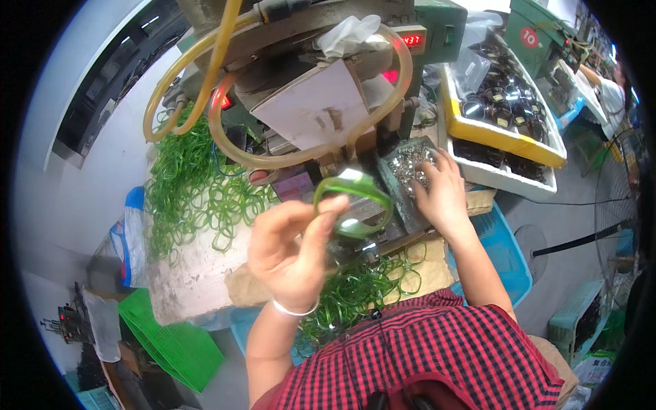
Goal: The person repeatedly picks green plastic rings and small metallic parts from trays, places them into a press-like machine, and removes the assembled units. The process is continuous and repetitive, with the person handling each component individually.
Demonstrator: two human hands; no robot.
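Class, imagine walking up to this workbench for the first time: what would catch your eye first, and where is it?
The green frame held up at centre in the left hand stands out first. Next, the heap of green rings spread over the bench to the left. The right hand rests on a tray of small metal parts, under looping yellow hoses.

The counter [198, 273] is crowded. A big heap of thin green plastic rings [195, 188] fills the left side, and more lie near the body. Bendy yellow see-through tubes [205, 75] loop down from the grey metal machine [307, 41], blocking the way up. The small grey tray of shiny metal bits [403, 171] sits tight against the machine, open only from the right.
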